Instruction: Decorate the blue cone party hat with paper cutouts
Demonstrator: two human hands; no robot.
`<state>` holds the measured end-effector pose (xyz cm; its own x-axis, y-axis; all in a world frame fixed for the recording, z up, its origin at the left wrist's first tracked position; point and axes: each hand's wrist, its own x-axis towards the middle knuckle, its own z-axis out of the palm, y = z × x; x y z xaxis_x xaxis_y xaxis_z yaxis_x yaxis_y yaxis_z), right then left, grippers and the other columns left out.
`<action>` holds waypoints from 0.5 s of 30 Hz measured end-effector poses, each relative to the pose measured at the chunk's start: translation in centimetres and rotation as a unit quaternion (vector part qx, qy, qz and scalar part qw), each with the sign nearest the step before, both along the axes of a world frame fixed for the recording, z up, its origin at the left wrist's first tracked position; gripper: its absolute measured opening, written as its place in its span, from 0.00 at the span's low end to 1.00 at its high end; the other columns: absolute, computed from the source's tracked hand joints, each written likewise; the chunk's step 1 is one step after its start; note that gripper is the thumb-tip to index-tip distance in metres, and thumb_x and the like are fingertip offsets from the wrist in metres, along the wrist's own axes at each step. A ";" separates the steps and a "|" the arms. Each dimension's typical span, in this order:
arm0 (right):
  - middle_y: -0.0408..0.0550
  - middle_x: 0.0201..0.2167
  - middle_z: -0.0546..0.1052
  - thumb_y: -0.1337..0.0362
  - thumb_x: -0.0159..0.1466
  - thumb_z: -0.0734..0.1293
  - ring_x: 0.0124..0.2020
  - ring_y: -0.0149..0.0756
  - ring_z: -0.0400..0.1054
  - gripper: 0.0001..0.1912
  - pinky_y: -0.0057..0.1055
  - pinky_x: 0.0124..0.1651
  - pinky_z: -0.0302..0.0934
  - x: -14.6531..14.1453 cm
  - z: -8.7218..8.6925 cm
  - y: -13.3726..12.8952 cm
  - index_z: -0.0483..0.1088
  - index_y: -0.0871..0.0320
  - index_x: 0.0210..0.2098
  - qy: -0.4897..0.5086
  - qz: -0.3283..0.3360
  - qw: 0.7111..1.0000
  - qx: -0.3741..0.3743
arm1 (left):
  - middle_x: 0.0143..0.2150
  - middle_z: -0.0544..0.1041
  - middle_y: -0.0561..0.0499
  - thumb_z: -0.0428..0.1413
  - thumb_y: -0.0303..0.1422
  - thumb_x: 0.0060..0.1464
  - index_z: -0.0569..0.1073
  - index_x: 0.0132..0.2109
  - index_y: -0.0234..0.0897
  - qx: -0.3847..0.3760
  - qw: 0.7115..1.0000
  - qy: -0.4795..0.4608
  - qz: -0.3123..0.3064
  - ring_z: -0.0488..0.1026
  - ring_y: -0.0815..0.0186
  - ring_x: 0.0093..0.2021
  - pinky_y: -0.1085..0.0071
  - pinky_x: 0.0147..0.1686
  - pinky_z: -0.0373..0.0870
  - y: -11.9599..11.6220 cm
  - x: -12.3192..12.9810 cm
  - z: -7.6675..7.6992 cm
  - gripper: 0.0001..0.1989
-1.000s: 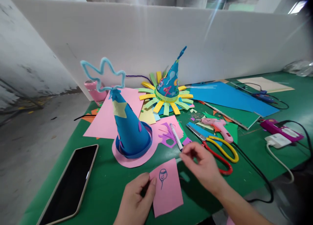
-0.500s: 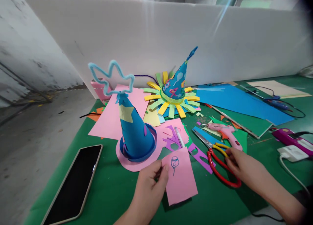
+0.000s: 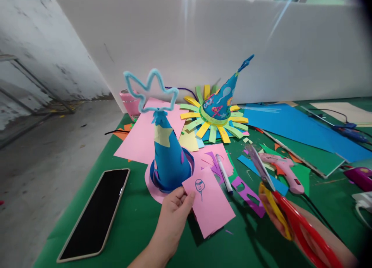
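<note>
Between thumb and fingers, my left hand (image 3: 176,211) pinches the left edge of a pink paper (image 3: 213,206) with a balloon face drawn on it. My right hand (image 3: 274,217) is closed around the yellow handle of the scissors (image 3: 283,204), which have red on the other handle. Their blades point up and away, blurred by motion. Just behind the paper stands a blue cone party hat (image 3: 168,155) with a light blue pipe-cleaner star (image 3: 152,91) on its tip. A capped marker (image 3: 223,174) lies beyond the paper, beside purple paper scraps (image 3: 248,197).
A phone (image 3: 95,213) lies at the left on the green table (image 3: 136,229). A second hat (image 3: 222,101) with a yellow-green fringe stands at the back. A pink glue gun (image 3: 286,171) and blue sheet (image 3: 293,122) are at the right. A white board (image 3: 203,43) rises behind.
My right hand has lifted the scissors off the table, and their blades now tilt upward. The pink paper in my left hand has turned slightly. The camera view has shifted right-to-left.
</note>
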<state>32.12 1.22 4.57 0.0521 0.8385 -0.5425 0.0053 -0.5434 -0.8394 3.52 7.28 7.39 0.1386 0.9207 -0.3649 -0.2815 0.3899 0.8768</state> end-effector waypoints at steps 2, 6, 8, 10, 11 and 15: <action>0.56 0.37 0.77 0.44 0.52 0.63 0.35 0.48 0.74 0.27 0.39 0.34 0.69 -1.2 0.1 0.2 0.70 0.53 0.45 0.018 0.020 1.000 0.005 | 0.33 0.79 0.48 0.60 0.35 0.46 0.76 0.37 0.34 -0.003 1.000 -0.013 -0.012 0.73 0.64 0.33 0.67 0.40 0.68 -0.1 -0.1 -0.1 0.11; 0.55 0.43 0.76 0.48 0.51 0.65 0.38 0.50 0.73 0.28 0.36 0.28 0.69 -3.2 0.3 -1.3 0.66 0.46 0.51 -0.042 0.050 0.996 0.062 | 0.34 0.78 0.48 0.59 0.36 0.48 0.76 0.37 0.35 0.008 0.999 -0.010 -0.052 0.73 0.63 0.35 0.66 0.40 0.68 -0.5 -0.5 -0.6 0.10; 0.55 0.49 0.73 0.53 0.50 0.66 0.43 0.51 0.71 0.34 0.34 0.28 0.70 -3.5 0.2 -2.5 0.58 0.46 0.57 -0.077 0.060 0.993 0.066 | 0.32 0.77 0.49 0.59 0.36 0.48 0.75 0.35 0.35 0.018 0.998 -0.001 -0.056 0.72 0.63 0.34 0.66 0.39 0.68 -0.7 -0.7 -0.7 0.09; 0.55 0.55 0.67 0.56 0.49 0.67 0.49 0.52 0.67 0.40 0.33 0.32 0.70 -3.5 0.2 -3.6 0.53 0.49 0.60 -0.131 0.077 0.985 0.078 | 0.31 0.77 0.49 0.58 0.37 0.49 0.75 0.34 0.35 0.026 0.998 -0.006 -0.053 0.72 0.64 0.33 0.66 0.38 0.68 -0.8 -0.8 -0.4 0.09; 0.55 0.57 0.64 0.57 0.48 0.67 0.51 0.53 0.65 0.41 0.34 0.36 0.70 -3.4 0.2 -4.1 0.52 0.50 0.61 -0.159 0.090 0.979 0.087 | 0.32 0.77 0.49 0.58 0.37 0.49 0.75 0.35 0.35 0.028 0.998 -0.014 -0.051 0.72 0.64 0.33 0.66 0.38 0.68 -0.9 -0.9 -0.3 0.09; 0.52 0.60 0.61 0.56 0.46 0.69 0.58 0.57 0.57 0.41 0.40 0.53 0.60 -3.6 1.1 -4.8 0.58 0.51 0.59 -0.216 0.148 0.956 0.131 | 0.34 0.77 0.48 0.58 0.36 0.49 0.75 0.40 0.36 0.035 0.998 -0.030 -0.041 0.72 0.64 0.35 0.67 0.38 0.68 -0.9 -0.9 0.3 0.11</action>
<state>28.50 -3.55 5.62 -0.0372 0.9551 -0.2939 0.5042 -0.2360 -0.8307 2.58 6.36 7.66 0.2345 0.9282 -0.2890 -0.3036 0.3523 0.8853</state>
